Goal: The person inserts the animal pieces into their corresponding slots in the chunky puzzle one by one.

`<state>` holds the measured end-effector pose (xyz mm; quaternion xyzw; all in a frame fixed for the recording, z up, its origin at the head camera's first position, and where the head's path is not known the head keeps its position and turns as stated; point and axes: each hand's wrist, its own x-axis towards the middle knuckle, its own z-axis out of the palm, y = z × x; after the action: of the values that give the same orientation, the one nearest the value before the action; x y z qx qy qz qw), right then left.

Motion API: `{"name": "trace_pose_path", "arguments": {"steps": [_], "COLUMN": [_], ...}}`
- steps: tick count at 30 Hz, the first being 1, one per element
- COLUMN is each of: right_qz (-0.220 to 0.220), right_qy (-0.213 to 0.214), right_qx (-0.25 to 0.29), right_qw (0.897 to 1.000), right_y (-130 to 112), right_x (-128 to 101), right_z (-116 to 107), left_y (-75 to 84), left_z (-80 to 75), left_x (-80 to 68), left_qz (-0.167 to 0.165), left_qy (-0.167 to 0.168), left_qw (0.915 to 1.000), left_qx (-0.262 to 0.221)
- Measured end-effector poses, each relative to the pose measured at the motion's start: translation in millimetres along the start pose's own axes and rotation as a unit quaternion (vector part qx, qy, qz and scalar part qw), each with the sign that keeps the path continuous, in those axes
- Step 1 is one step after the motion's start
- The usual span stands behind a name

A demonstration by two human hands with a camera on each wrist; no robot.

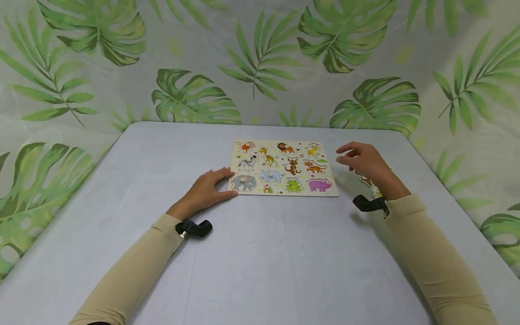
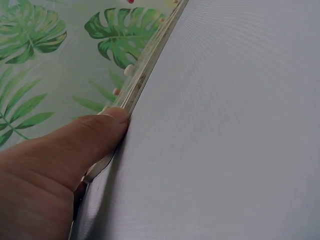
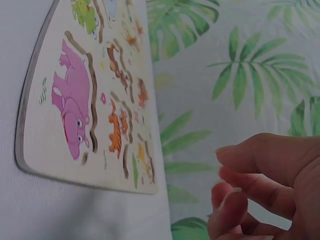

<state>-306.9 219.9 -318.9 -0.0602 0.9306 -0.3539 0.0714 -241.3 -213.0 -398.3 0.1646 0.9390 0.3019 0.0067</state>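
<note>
1. A flat rectangular wooden animal puzzle board (image 1: 280,158) lies on a white cloth-covered bench (image 1: 264,253), before a white, green-leafed fabric backdrop (image 1: 276,104).
2. The bare left hand (image 1: 205,188) touches the board at its near left corner, beside the grey elephant piece (image 1: 248,184).
3. A purple hippo figure (image 1: 320,185) occupies the near right corner.
4. Right of the board, apart from it, the bare right hand (image 1: 367,163) hangs over the bench.
5. Small multicoloured loose pieces (image 1: 377,192) lie there, partly hidden behind that hand.
</note>
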Motion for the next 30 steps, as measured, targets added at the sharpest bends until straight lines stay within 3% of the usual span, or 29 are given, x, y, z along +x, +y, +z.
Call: {"name": "trace_pose_path", "arguments": {"steps": [8, 18, 30], "right_qz": [-0.001, -0.011, 0.018], "right_qy": [-0.012, -0.047, -0.084], "right_qx": [0.009, -0.016, -0.017], "right_qw": [1.000, 0.999, 0.996], "right_y": [21.0, 46.1, 64.7], "right_x": [1.8, 1.9, 4.0], "right_z": [-11.4, -31.2, -42.5], "left_y": [0.2, 1.6, 0.5], "left_z": [-0.8, -0.2, 0.5], "left_x": [-0.6, -0.1, -0.4], "left_qz": [0.001, 0.008, 0.000], "left_qy": [0.001, 0.005, 0.002], "left_qw": [1.0000, 1.0000, 1.0000], "left_qx": [0.001, 0.004, 0.002]}}
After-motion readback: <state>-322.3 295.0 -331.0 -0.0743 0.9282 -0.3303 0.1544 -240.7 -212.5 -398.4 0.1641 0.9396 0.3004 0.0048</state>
